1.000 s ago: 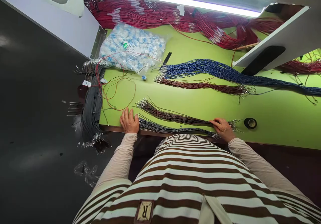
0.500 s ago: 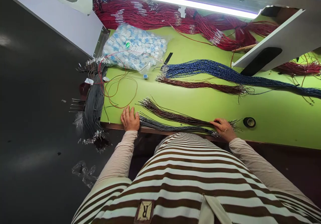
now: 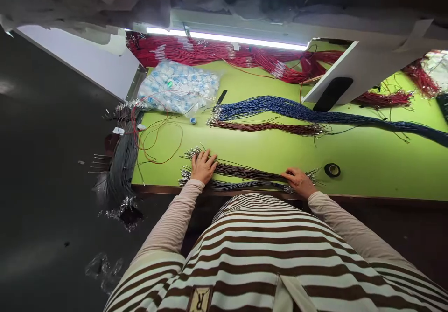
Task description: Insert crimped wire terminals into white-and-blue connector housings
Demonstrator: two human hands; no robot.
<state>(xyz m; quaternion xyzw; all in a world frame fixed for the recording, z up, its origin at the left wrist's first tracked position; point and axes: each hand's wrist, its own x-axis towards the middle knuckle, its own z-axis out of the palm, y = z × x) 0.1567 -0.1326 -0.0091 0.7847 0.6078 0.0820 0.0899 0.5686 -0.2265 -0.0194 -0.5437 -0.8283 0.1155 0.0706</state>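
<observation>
Two bundles of cut wires lie side by side along the near edge of the green tabletop: a dark brown wire bundle and, closer to me, a grey wire bundle. My left hand rests on the left part of the brown bundle, fingers spread, just right of its silvery terminal ends. Near the other end, my right hand has its fingers closed on the brown bundle. The terminals of that end stick out beyond the hand. A black tape roll sits to its right.
Farther back lie a blue wire bundle and a reddish-brown bundle. A clear bag of white-and-blue connectors stands behind them at left. Grey wires hang off the left edge. A white panel rises at the right; red wires line the back.
My left hand has moved right from the grey bundle's left end onto the brown bundle. My right hand stays at the brown bundle's right end. The camera view has shifted.
</observation>
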